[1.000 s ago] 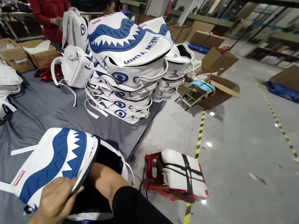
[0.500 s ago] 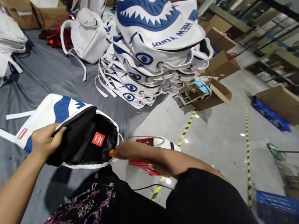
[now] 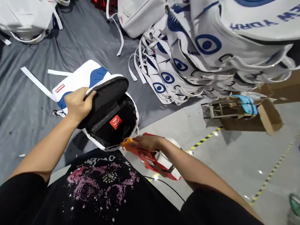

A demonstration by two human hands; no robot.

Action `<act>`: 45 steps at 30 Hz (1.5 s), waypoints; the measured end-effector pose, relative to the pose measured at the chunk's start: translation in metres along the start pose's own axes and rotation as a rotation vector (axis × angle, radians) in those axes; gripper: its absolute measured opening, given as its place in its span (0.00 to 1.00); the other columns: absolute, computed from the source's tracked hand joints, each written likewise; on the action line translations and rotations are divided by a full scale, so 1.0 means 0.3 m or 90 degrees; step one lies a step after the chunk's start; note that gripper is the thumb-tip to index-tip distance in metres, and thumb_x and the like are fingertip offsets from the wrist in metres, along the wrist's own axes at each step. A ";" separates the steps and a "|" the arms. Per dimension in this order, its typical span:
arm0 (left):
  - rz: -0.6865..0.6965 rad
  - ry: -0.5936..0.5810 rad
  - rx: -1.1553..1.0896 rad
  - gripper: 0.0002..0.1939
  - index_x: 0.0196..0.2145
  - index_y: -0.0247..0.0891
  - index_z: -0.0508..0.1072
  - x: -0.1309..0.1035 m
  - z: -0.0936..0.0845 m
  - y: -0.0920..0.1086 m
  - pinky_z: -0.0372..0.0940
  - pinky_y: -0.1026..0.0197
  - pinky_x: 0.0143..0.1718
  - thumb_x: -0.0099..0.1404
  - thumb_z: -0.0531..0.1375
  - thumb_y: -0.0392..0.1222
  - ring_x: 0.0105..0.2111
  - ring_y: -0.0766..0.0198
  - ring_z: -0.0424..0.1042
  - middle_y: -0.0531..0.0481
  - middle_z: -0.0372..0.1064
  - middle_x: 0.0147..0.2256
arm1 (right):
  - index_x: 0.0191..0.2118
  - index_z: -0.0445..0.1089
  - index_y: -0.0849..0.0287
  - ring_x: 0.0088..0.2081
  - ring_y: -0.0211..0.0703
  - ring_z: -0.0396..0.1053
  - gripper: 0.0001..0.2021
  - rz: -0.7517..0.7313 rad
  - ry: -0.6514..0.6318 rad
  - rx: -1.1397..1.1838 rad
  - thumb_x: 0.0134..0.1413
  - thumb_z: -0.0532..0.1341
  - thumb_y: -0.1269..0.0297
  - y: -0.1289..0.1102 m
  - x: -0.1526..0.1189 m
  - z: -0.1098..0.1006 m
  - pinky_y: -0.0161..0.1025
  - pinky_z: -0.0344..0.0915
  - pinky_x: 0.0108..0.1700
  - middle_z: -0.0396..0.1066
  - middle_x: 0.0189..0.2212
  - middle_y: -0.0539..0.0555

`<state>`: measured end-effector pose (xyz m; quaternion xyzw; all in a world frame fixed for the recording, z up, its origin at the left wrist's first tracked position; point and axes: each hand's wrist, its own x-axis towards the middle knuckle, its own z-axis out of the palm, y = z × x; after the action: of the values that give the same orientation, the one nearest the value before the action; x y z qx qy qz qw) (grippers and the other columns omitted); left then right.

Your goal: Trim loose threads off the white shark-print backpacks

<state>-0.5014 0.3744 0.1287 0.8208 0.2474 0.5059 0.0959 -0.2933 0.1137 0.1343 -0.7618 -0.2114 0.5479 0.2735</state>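
Note:
A white and blue backpack [image 3: 84, 75] lies unzipped at the table's edge, its black lining and a red label [image 3: 116, 122] showing. My left hand [image 3: 78, 104] is closed on the edge of its raised front flap. At the right rim of the opening, my right hand [image 3: 145, 142] is closed around an orange-handled tool [image 3: 127, 142]. The tool's handle loop shows at the bag's rim; the rest of it is hidden or blurred.
A tall stack of white backpacks [image 3: 204, 42] stands beyond the open bag. More white backpacks [image 3: 22, 9] lie on the grey cloth [image 3: 12, 115] at left. An open carton [image 3: 269, 116] and a red and white object [image 3: 170, 152] are to the right.
The view has shifted, so the bag and stack appear elsewhere in the picture. The front flap looks folded further back, and more of the orange tool shows in my right hand.

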 end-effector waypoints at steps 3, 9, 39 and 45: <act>0.090 -0.046 -0.045 0.10 0.29 0.36 0.75 0.018 0.007 0.093 0.54 0.63 0.25 0.69 0.61 0.41 0.20 0.67 0.65 0.52 0.70 0.21 | 0.29 0.66 0.57 0.12 0.34 0.57 0.19 0.022 -0.128 0.128 0.47 0.73 0.50 -0.015 0.106 0.083 0.31 0.53 0.14 0.62 0.12 0.44; 0.213 -0.150 -0.100 0.12 0.28 0.38 0.74 0.047 -0.004 0.171 0.56 0.64 0.24 0.70 0.60 0.41 0.18 0.68 0.64 0.55 0.65 0.18 | 0.30 0.55 0.53 0.13 0.30 0.50 0.24 -0.052 -0.143 0.420 0.61 0.58 0.38 -0.145 0.449 0.380 0.29 0.56 0.17 0.52 0.13 0.39; 0.217 -0.179 -0.084 0.19 0.28 0.39 0.75 0.071 0.081 0.040 0.54 0.61 0.25 0.72 0.54 0.50 0.19 0.66 0.62 0.53 0.60 0.18 | 0.56 0.69 0.59 0.52 0.52 0.74 0.21 -0.159 0.338 0.139 0.62 0.58 0.54 0.082 0.509 0.474 0.50 0.68 0.59 0.76 0.47 0.61; 0.133 -0.236 -0.050 0.19 0.31 0.38 0.75 0.105 0.130 0.010 0.57 0.61 0.28 0.71 0.55 0.54 0.23 0.65 0.67 0.50 0.67 0.22 | 0.49 0.72 0.56 0.44 0.51 0.76 0.15 -0.185 0.262 0.051 0.62 0.61 0.54 0.061 0.454 0.418 0.48 0.72 0.52 0.76 0.37 0.56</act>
<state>-0.4547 0.3913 0.1364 0.9167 0.1193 0.3625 0.1187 -0.3699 0.2076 -0.0068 -0.8075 -0.2368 0.3438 0.4167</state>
